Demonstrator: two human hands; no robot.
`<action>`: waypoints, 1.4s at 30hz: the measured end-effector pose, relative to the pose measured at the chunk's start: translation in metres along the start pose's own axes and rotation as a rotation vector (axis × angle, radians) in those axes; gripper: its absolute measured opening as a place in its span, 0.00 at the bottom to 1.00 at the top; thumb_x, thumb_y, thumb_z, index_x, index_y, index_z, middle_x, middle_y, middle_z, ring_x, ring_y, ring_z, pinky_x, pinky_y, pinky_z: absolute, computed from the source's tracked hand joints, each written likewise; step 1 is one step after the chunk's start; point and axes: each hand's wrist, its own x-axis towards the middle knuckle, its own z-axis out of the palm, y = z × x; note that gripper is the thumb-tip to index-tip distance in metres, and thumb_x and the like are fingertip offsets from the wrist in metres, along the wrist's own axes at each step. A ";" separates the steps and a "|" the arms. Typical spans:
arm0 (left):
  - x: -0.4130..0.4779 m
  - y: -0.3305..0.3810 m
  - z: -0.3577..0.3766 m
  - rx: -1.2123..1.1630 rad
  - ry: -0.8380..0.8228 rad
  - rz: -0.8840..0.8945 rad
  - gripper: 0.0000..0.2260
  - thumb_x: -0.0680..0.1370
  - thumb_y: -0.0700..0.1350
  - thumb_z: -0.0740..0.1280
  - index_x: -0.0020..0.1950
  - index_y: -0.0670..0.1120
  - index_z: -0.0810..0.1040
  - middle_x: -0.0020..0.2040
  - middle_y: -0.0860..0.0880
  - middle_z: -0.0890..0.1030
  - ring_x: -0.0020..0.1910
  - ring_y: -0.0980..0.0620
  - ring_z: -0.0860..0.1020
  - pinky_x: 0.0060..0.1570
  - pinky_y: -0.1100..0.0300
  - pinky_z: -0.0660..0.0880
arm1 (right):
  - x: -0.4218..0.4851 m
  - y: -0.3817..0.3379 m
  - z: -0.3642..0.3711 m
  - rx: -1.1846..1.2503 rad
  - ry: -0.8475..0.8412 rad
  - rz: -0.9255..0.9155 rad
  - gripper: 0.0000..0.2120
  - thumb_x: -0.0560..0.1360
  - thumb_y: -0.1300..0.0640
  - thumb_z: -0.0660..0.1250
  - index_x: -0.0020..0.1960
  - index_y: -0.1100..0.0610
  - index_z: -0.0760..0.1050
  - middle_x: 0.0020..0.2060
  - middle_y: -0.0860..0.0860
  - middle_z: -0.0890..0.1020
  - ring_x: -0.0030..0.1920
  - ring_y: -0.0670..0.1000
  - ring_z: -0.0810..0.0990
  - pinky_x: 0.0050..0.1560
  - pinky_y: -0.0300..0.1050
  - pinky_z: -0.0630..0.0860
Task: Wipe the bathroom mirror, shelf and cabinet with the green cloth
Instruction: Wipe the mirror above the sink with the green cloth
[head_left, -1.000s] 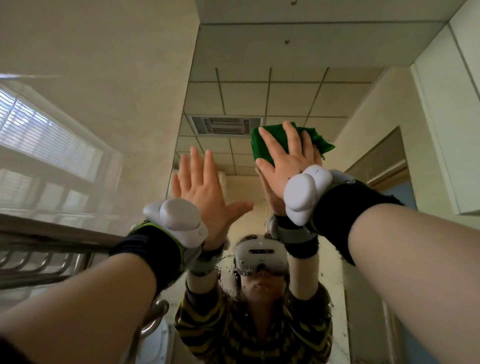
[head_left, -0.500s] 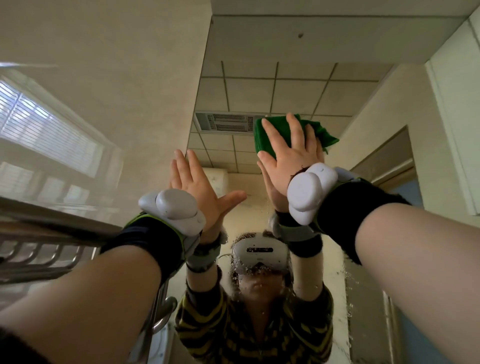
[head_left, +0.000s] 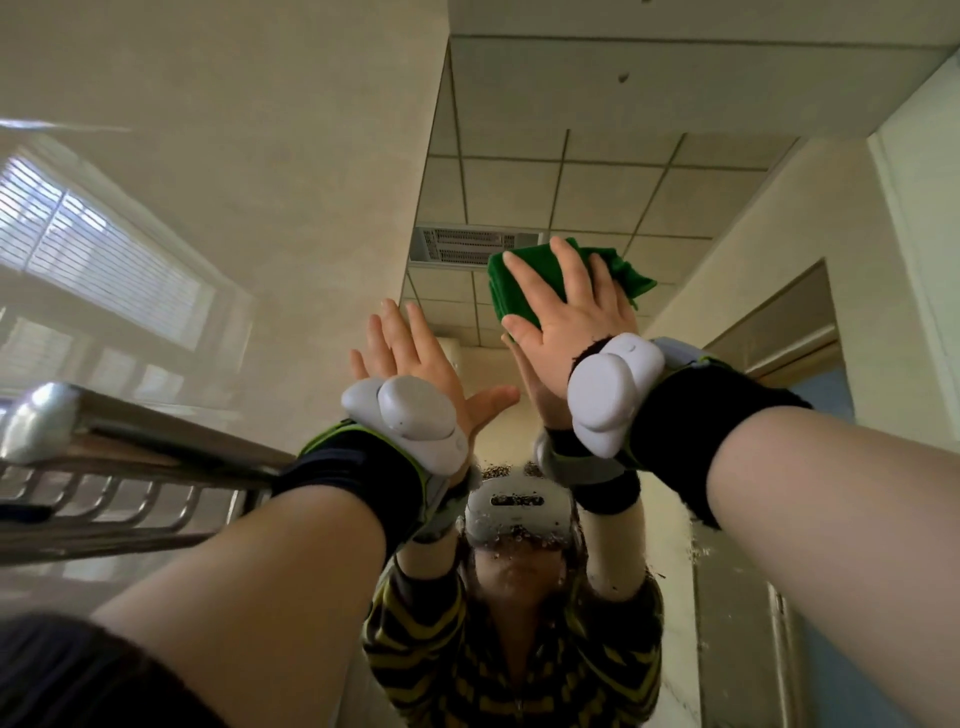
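Observation:
The mirror (head_left: 545, 176) fills the middle of the view, with water spots low on the glass. My right hand (head_left: 566, 317) lies flat with spread fingers on the folded green cloth (head_left: 514, 283) and presses it against the upper glass. My left hand (head_left: 415, 358) is raised beside it, lower and to the left, palm flat toward the mirror with fingers apart and nothing in it. Both wrists carry white trackers on dark bands. The cloth's right corner sticks out past my fingers.
A metal rack shelf (head_left: 130, 467) juts out at the left, just under my left forearm. A pale wall rises left of the mirror and a white cabinet side (head_left: 924, 218) at the right. The mirror reflects a person in a striped top wearing a headset.
My right hand has slid the cloth a little upward and to the right on the glass. The view has tilted and the left hand has risen slightly with it.

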 end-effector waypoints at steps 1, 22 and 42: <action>0.000 0.000 0.002 -0.001 0.013 0.002 0.55 0.64 0.73 0.61 0.76 0.42 0.40 0.77 0.43 0.40 0.75 0.44 0.41 0.72 0.46 0.41 | 0.005 0.001 0.001 0.009 0.013 0.009 0.27 0.76 0.40 0.55 0.72 0.34 0.48 0.75 0.44 0.46 0.74 0.57 0.46 0.72 0.54 0.44; 0.007 -0.006 0.022 -0.009 0.083 0.000 0.57 0.63 0.75 0.60 0.76 0.43 0.38 0.77 0.45 0.40 0.76 0.46 0.42 0.69 0.44 0.38 | 0.040 -0.023 0.009 0.053 0.041 -0.007 0.26 0.76 0.39 0.55 0.72 0.35 0.51 0.75 0.46 0.48 0.73 0.59 0.48 0.71 0.55 0.46; 0.001 0.007 0.028 -0.146 0.341 -0.171 0.33 0.72 0.56 0.31 0.77 0.47 0.41 0.78 0.48 0.45 0.76 0.50 0.42 0.70 0.53 0.34 | 0.014 -0.054 0.018 0.116 -0.074 -0.189 0.25 0.77 0.39 0.54 0.71 0.34 0.50 0.75 0.44 0.44 0.73 0.57 0.42 0.71 0.53 0.40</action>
